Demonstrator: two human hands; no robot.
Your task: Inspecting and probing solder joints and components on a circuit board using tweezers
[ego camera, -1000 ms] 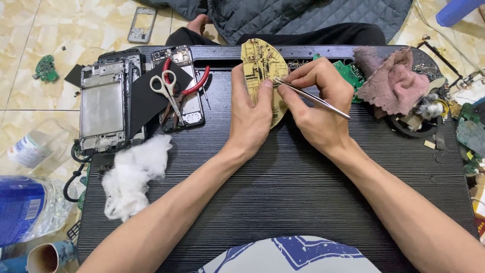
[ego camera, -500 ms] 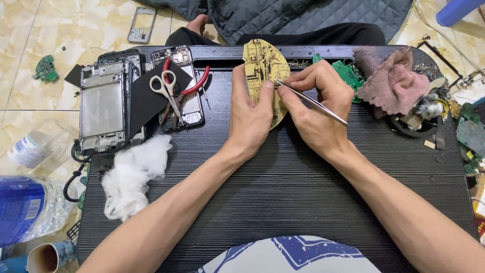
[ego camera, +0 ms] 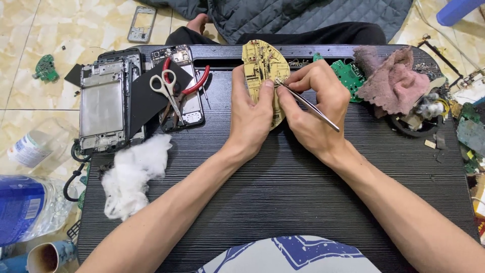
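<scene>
Pinching a pair of metal tweezers (ego camera: pixel 307 105) between thumb and forefinger, the right hand (ego camera: pixel 316 108) brings their tips down onto the yellow circuit board (ego camera: pixel 261 65) at the far middle of the table. The left hand (ego camera: pixel 251 114) lies flat over the board's lower half, fingers pressed together and thumb laid along its right edge just beside the tweezer tips, pinning it to the tabletop. Done well, this kind of picking probably wants that steady downward press kept on, the right wrist rested on the table, and the tips worked in short light strokes so they do not skid across the fine traces.

Just right of the hands lie a green circuit board (ego camera: pixel 348 76) and a crumpled pink rag (ego camera: pixel 394 83), with a clutter of small parts beyond. To the left sit white-handled scissors (ego camera: pixel 167 88) over red-handled pliers (ego camera: pixel 194 83), stripped phone frames (ego camera: pixel 103 108) and a tuft of white cotton (ego camera: pixel 134 174). All this rests on a low black table (ego camera: pixel 283 192) with a ribbed top. Around it is a pale tiled floor (ego camera: pixel 30 121), where a plastic water bottle (ego camera: pixel 28 210) lies at the near left and another phone frame (ego camera: pixel 141 23) farther off.
</scene>
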